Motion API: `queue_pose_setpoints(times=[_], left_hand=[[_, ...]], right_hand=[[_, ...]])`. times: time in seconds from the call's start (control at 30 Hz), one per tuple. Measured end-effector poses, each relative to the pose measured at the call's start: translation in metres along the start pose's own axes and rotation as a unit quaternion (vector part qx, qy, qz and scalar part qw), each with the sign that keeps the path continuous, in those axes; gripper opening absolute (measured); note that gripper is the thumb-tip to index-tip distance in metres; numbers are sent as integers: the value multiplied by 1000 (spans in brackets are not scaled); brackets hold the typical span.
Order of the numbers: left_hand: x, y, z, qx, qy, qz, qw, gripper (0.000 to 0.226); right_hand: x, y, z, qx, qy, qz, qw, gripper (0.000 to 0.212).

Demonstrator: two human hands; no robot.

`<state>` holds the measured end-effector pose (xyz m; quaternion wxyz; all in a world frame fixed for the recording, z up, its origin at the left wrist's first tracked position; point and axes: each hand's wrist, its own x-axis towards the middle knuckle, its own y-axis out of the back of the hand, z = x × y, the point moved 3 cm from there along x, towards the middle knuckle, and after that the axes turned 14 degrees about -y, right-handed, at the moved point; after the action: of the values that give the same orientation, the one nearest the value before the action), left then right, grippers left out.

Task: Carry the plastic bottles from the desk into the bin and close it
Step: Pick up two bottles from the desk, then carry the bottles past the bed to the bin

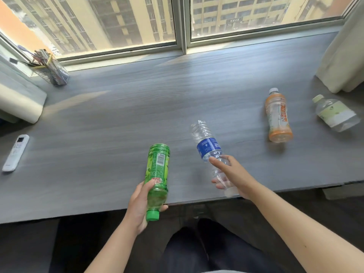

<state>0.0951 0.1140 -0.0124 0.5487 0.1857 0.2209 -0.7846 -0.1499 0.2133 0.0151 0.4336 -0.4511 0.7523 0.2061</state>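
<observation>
My left hand [140,205] grips a green plastic bottle [158,170] near its capped neck, base pointing away, over the front edge of the grey desk [98,115]. My right hand [232,176] holds a clear water bottle with a blue label [206,142] around its lower half, just above the desk. An orange-labelled bottle [277,117] lies on the desk to the right. Further right lies a clear bottle with a pale green label [334,114]. No bin is in view.
A white remote [16,152] lies at the desk's left. A clear pen holder [51,69] stands at the back left by the window. A curtain [342,56] hangs at the back right. My dark-trousered legs are below the desk edge.
</observation>
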Motion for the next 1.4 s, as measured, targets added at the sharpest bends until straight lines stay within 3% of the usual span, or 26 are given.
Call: queue_pose_setpoints(times=[0.1,0.3,0.4,0.67,0.77,1.1,1.4], left_hand=[[-21,13,-9,48,5,-49,998,29],[-63,45,-25,135,2,-121,983,41],[-80,69,-36,174,6,-149,973,35],[-98,108,-69,320,31,-169,931,49],[-99,106,-79,361,36,-175,915,52],[-105,61,-116,524,-17,-204,826,60],[-106,6,-133,607,-76,-269,744,69]], right_hand=[[-22,2,23,-28,-3,14,999,51],[-65,-9,88,-24,-12,46,999,57],[-85,-17,127,-32,-29,64,997,57],[-120,-1,237,35,-90,144,985,50],[-129,13,274,64,-99,178,977,34],[-167,75,397,157,-145,237,948,52],[-196,90,468,227,-162,307,910,48]])
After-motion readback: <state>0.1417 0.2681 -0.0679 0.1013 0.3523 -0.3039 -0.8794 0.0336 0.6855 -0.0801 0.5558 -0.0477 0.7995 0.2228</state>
